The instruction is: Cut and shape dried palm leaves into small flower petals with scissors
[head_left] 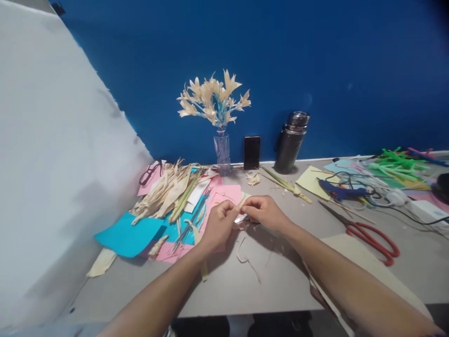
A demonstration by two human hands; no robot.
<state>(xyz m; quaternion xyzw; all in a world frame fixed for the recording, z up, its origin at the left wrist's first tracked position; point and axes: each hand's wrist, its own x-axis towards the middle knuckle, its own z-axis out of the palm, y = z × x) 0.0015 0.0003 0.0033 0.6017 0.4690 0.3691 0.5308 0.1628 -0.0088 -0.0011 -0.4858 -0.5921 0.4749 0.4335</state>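
Vase (221, 152), clear, is standing at the back of the surface (224, 297) against the blue wall (333, 61), holding a bunch of pale husk flowers (210, 93) on blue stems. Flask (290, 145), dark, shiny lid on, is standing to the right; you are not getting a view of its contents. Phone (252, 152) is propping upright between the two.

You are holding both forearms angled inward from the lower corners, grips close together near the middle. Your left grip (218, 227) is pinching a pale strip (242, 201) between thumb and curled fingers; your right grip (265, 213) is pinching the same strip from the other side, back of the hand upward. The strip is sitting between your fingertips, above the surface, nearer you than the vase; fingers are partly hiding it.

Dry husks (171, 189) are lying heaped left, over pink and blue sheets. Red-handled scissors (355, 228) are lying right, glue gun (342, 191) just beyond them.
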